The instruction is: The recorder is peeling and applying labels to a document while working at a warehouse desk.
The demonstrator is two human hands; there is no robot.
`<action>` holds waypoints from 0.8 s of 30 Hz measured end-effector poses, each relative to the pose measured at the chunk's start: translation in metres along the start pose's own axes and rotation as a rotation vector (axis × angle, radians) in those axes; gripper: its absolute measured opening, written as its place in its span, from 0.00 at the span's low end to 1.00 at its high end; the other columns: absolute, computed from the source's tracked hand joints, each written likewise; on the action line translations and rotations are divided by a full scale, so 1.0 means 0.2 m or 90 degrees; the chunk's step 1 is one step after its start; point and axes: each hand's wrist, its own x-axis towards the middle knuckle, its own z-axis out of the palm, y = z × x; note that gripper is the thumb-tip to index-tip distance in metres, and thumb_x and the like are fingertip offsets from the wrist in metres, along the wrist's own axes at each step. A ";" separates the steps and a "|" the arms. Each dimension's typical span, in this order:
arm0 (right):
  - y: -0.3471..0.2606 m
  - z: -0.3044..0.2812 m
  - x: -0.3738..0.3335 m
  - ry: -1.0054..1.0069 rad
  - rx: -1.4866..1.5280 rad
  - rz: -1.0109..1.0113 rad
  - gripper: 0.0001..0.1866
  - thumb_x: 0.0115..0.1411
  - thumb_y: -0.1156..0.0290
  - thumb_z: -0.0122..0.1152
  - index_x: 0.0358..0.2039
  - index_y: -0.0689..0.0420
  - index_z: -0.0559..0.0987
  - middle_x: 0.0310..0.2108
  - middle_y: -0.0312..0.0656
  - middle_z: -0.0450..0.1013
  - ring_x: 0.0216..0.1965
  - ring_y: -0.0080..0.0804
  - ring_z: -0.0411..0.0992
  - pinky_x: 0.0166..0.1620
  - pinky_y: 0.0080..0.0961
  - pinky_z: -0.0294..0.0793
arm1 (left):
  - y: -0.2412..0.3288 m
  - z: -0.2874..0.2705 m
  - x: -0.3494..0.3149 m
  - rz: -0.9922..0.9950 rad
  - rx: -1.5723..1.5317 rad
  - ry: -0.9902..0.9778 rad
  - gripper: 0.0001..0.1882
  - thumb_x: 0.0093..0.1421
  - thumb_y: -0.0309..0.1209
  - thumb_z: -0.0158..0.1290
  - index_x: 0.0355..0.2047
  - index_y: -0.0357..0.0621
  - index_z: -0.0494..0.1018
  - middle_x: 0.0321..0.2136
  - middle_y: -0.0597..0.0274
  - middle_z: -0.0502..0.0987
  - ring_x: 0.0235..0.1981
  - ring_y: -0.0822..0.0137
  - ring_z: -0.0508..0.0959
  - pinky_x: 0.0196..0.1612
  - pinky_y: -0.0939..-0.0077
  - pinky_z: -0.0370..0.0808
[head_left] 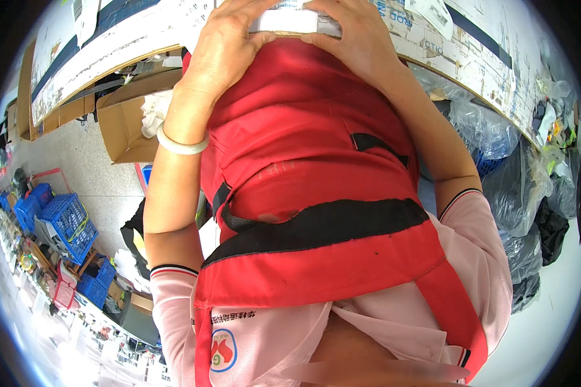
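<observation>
At the top edge of the view, a small white flat piece [284, 21], perhaps paper or card, lies at the near edge of the worktable [426, 48]. My left hand [229, 45] curls round its left end, with the thumb low by the table edge. At the right end is my right hand [361, 39], bent the same way, its thumb pointing inward. Both hands look closed on the piece, though the picture's top cuts off some fingers. A pale bangle [182, 143] circles my left wrist, and a red apron [303, 129] covers my lap below the hands.
An open cardboard box [126, 129] with crumpled white material stands below the table on the left. Blue plastic baskets [71, 226] sit farther left on the floor. Clear plastic bags [484, 129] crowd under the table at right, beside a black bag [552, 232].
</observation>
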 end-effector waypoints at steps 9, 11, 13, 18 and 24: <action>-0.20 0.06 0.09 0.115 0.002 -0.137 0.15 0.57 0.66 0.62 0.40 0.64 0.76 0.38 0.47 0.73 0.42 0.41 0.71 0.46 0.35 0.70 | -0.32 -0.14 -0.27 -0.058 -0.168 0.357 0.17 0.57 0.23 0.57 0.48 0.41 0.75 0.37 0.62 0.79 0.34 0.75 0.76 0.41 0.82 0.73; -0.25 0.21 0.10 0.053 0.014 -0.161 0.18 0.53 0.66 0.62 0.46 0.48 0.77 0.48 0.33 0.72 0.50 0.35 0.67 0.54 0.32 0.64 | -0.38 -0.14 -0.38 -0.123 -0.276 0.377 0.14 0.58 0.23 0.56 0.45 0.40 0.76 0.37 0.63 0.79 0.37 0.75 0.76 0.45 0.81 0.72; -0.33 0.30 0.16 0.066 0.033 -0.218 0.20 0.50 0.66 0.65 0.45 0.52 0.77 0.47 0.36 0.72 0.51 0.37 0.66 0.55 0.33 0.63 | -0.43 -0.13 -0.47 -0.237 -0.412 0.395 0.12 0.59 0.23 0.56 0.44 0.39 0.77 0.37 0.63 0.79 0.39 0.75 0.77 0.46 0.82 0.72; -0.31 0.44 0.27 0.103 -0.045 -0.300 0.15 0.49 0.70 0.63 0.39 0.56 0.78 0.42 0.36 0.74 0.47 0.35 0.69 0.51 0.31 0.65 | -0.45 -0.05 -0.61 -0.328 -0.490 0.375 0.11 0.60 0.22 0.54 0.43 0.36 0.76 0.37 0.60 0.80 0.36 0.73 0.78 0.44 0.82 0.74; -0.33 0.38 0.31 0.135 -0.026 -0.347 0.07 0.50 0.68 0.54 0.29 0.52 0.78 0.33 0.32 0.74 0.37 0.32 0.71 0.43 0.29 0.67 | -0.42 -0.04 -0.64 -0.400 -0.730 0.246 0.14 0.65 0.35 0.50 0.38 0.33 0.76 0.32 0.56 0.79 0.31 0.69 0.79 0.36 0.78 0.76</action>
